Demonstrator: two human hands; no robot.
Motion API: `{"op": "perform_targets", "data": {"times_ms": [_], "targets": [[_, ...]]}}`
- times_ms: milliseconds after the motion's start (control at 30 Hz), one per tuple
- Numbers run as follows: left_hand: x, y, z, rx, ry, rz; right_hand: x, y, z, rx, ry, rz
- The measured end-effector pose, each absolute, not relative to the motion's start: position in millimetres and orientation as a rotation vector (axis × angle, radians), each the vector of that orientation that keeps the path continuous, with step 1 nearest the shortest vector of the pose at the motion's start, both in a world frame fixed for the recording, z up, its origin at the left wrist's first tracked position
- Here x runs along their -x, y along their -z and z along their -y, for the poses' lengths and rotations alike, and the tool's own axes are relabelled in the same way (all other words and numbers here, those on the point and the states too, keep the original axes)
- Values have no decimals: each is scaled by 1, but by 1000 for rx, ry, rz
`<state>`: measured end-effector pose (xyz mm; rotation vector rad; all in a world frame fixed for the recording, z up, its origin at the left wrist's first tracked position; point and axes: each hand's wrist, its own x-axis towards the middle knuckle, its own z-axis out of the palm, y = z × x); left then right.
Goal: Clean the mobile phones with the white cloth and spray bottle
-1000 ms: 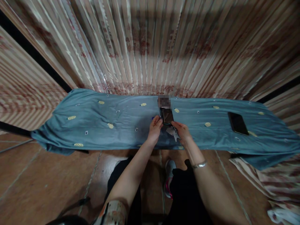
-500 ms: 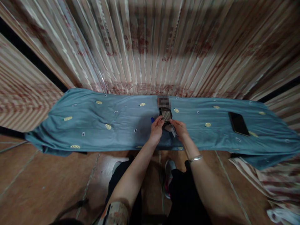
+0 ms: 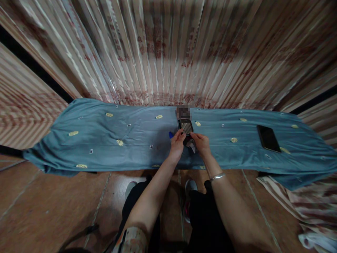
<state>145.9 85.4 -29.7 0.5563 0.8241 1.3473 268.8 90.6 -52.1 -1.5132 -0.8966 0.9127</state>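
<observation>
Far left: a striped curtain point(image 3: 31, 105) is seen hanging behind the surface, with a tiled floor point(image 3: 47, 207) below. A blue cloth point(image 3: 105, 140), dotted with small yellow patches, is spread across a long low surface from left to right; its left edge droops over the end.

Centre: the left hand point(image 3: 177, 146) is raised over the cloth, fingers curled around the left edge of a small dark phone point(image 3: 186, 127), thumb pressed near its lower corner. A small blue thing point(image 3: 171, 134) is glimpsed just left of that hand, lying on the cloth; what it is cannot be told. The phone is held upright-ish above the middle of the cloth, its screen catching light, its top partly blurred out. The right hand point(image 3: 200, 143) is closed on the phone's lower right side, and a pale scrap point(image 3: 193, 147) is pinched or tucked under its fingers; exact grip on the scrap cannot be told. A silver bracelet point(image 3: 217, 176) is worn on the right wrist. Dark trousers and a shoe point(image 3: 190, 196) are seen beneath the arms.

Right: a second phone point(image 3: 268, 138), black, is laid flat on the cloth, well apart from both hands. Further right, the cloth's edge is draped down, and striped fabric point(image 3: 302, 214) is heaped on the floor at the corner.
</observation>
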Motion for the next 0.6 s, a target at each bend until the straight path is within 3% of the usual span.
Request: {"op": "perform_targets", "data": {"times_ms": [600], "targets": [[-114, 9, -77, -589, -1380, -940, -267, 18, -65, 1490, -856, 956]]}}
